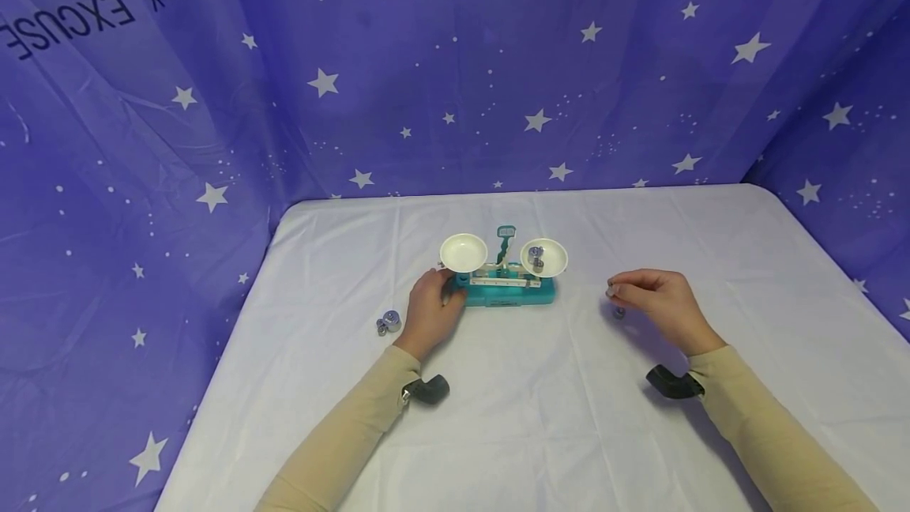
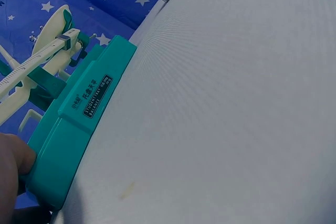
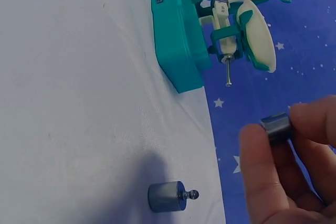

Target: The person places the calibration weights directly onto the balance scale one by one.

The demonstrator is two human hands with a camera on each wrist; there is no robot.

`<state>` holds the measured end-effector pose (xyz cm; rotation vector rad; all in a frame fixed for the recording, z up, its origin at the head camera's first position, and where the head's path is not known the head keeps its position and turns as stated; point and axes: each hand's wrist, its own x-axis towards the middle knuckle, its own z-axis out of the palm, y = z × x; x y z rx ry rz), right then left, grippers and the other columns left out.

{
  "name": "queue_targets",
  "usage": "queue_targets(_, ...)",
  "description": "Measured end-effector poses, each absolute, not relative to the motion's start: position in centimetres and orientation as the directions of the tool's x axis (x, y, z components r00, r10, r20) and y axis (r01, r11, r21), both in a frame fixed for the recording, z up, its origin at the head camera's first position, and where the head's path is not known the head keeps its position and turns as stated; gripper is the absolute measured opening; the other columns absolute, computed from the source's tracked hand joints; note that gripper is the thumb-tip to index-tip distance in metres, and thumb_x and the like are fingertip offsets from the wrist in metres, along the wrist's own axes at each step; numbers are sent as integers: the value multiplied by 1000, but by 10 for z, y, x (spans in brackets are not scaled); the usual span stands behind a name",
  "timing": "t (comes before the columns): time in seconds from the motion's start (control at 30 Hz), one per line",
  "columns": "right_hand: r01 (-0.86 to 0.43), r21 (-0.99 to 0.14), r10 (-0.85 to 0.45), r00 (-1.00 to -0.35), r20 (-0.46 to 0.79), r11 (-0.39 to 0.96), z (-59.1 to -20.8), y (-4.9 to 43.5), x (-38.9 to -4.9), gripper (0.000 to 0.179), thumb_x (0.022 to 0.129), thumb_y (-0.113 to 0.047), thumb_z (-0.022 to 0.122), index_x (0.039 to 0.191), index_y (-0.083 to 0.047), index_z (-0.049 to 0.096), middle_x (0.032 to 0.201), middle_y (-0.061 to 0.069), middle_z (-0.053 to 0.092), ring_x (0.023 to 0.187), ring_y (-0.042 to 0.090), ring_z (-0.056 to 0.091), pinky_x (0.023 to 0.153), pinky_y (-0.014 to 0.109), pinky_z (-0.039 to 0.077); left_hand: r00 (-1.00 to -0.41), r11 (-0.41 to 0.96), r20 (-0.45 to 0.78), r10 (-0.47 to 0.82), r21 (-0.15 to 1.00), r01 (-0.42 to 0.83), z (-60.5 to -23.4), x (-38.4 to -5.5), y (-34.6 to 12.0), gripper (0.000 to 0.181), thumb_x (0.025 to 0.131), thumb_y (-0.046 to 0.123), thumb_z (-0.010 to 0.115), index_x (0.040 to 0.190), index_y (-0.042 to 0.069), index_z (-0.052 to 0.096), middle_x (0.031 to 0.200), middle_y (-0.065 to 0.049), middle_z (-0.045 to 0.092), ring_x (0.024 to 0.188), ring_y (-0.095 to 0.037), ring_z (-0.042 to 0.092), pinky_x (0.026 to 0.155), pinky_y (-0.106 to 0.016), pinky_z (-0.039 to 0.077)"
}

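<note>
A green tray balance [image 1: 501, 295] with two white pans stands on the table. Its left end is gripped by my left hand [image 1: 432, 308], the thumb at the front of the base. Small metal weights [image 1: 536, 257] sit in the right pan [image 1: 558, 261], while the left pan [image 1: 464, 253] holds nothing. My right hand [image 1: 661, 300] pinches a small metal weight [image 3: 276, 128] between thumb and fingers, above the table to the right of the balance. Beneath that hand, another knobbed weight [image 3: 168, 196] stands on the cloth.
Several metal weights [image 1: 389, 322] stand together left of my left hand. A white cloth [image 1: 526, 425] covers the table. Behind it hangs a purple curtain [image 1: 441, 77] with white stars.
</note>
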<state>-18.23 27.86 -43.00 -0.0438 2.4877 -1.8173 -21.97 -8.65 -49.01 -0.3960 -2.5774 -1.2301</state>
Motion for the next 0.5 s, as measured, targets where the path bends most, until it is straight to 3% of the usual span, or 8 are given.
queue_targets(0.1, -1, -951, -45, -999, -14, 310, -429, 277, -183, 20, 96, -14, 70, 110, -1, 75, 91, -20, 75, 85, -2, 73, 78, 17, 60, -930, 610, 344, 130, 712, 348, -491, -220, -86, 36, 91, 18, 63, 122, 0, 67, 120, -18, 72, 121, -37, 63, 115, -54, 42)
queue_targets(0.5, 1, -935, -36, -999, -14, 355, -418, 267, -187, 32, 93, -13, 72, 117, 10, 70, 89, -22, 75, 85, -3, 72, 79, 15, 58, -927, 614, 352, 130, 706, 354, -493, -221, -86, 36, 91, 17, 63, 122, 0, 68, 118, -18, 72, 117, -36, 63, 111, -54, 45)
